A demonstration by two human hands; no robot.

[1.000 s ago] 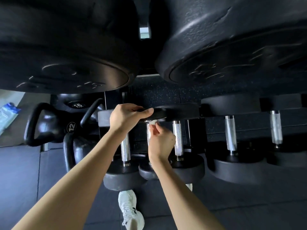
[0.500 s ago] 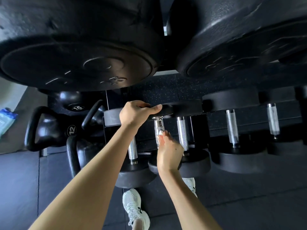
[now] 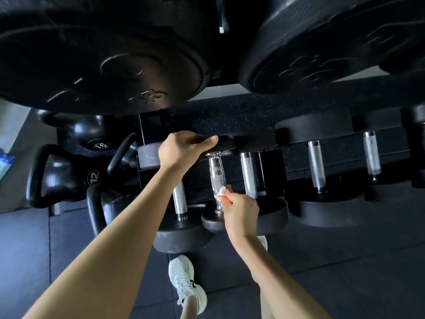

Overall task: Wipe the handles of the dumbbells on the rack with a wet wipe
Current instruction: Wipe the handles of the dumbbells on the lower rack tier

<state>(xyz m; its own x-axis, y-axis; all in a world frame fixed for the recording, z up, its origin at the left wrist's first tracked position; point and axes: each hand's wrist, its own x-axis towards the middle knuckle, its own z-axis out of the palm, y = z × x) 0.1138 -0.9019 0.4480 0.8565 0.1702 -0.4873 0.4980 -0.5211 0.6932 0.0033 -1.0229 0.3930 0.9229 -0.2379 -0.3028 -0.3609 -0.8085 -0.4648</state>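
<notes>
Dumbbell handle (image 3: 216, 178) has the right hand (image 3: 241, 211) pinching a wet wipe (image 3: 222, 192) against it while the left hand (image 3: 181, 150) grips its head (image 3: 227, 145).

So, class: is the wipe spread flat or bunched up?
Bunched up: the wipe shows only as a small white wad pinched by the right hand against the shiny dumbbell handle.

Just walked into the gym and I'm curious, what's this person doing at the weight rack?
A person is wiping a dumbbell handle on the rack. The left hand grips that dumbbell's far end; the right hand pinches a white wipe against the handle's lower part. Other dumbbells sit alongside.
</notes>
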